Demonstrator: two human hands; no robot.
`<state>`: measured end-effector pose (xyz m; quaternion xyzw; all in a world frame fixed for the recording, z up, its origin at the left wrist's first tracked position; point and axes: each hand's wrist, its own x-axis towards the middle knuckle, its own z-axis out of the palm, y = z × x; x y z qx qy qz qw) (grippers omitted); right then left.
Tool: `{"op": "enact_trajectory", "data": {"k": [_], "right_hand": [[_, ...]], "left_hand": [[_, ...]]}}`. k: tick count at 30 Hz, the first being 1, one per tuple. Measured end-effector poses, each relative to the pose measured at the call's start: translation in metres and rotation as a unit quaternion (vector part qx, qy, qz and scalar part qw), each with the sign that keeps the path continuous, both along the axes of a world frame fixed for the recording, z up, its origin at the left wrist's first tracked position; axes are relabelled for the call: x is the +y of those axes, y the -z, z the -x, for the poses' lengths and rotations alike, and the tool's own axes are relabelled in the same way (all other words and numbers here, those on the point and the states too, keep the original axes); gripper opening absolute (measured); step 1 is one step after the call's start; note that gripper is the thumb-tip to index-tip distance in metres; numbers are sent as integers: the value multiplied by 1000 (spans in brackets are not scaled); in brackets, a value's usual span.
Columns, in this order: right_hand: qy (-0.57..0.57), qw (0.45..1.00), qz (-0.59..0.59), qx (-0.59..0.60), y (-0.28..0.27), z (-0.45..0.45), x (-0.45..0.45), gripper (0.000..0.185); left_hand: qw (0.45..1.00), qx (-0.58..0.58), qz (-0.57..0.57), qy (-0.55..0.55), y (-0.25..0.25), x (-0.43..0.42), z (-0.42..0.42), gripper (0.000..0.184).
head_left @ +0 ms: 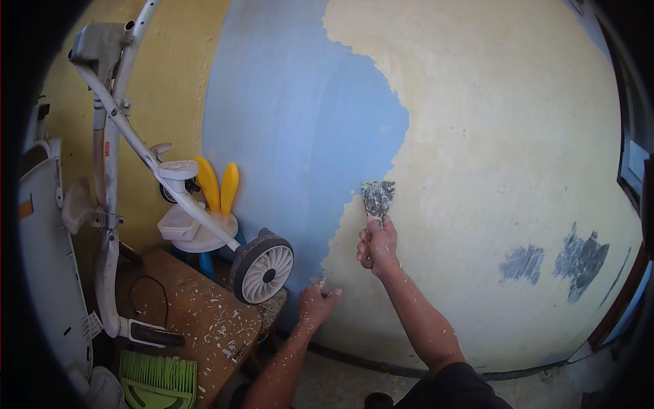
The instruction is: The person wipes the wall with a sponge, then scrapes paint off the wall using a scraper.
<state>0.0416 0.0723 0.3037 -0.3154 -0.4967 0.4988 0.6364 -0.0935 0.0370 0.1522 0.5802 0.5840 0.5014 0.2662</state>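
My right hand [381,245] is wrapped round the handle of a putty knife [379,199]. Its broad blade points up, speckled with pale paint bits, and lies at or very near the wall by the ragged paint edge. Lower down to the left, my left hand [317,304] has its fingers curled by the lower end of that edge; what they pinch, if anything, is too small to make out. The wall carries pale cream paint [470,136] on the right and a bare blue area [306,116] on the left. Paint flecks cling to both forearms.
A white folded frame [112,157] with a wheel [268,275] stands at left. Behind it is a small stool [225,228] with yellow ear-shaped parts. Paint flakes litter a brown wooden surface [197,307]. A green brush [158,375] lies at lower left; dark patches [581,262] mark the wall's right side.
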Motion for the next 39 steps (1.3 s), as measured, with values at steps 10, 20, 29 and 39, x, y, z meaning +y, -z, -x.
{"op": "enact_trajectory", "data": {"k": [10,20,29,39], "right_hand": [[5,1000,29,1,5,7,-6,19],[26,1000,11,12,9,13,-1,17],[27,999,37,8,4,12,-8,16],[7,1000,7,28,4,0,-13,16]], "left_hand": [[1000,15,-6,17,12,2,-1,42],[999,37,-9,21,4,-8,-2,36],[999,37,-7,12,5,-11,3,36],[998,66,-12,12,14,-10,2,37]]}}
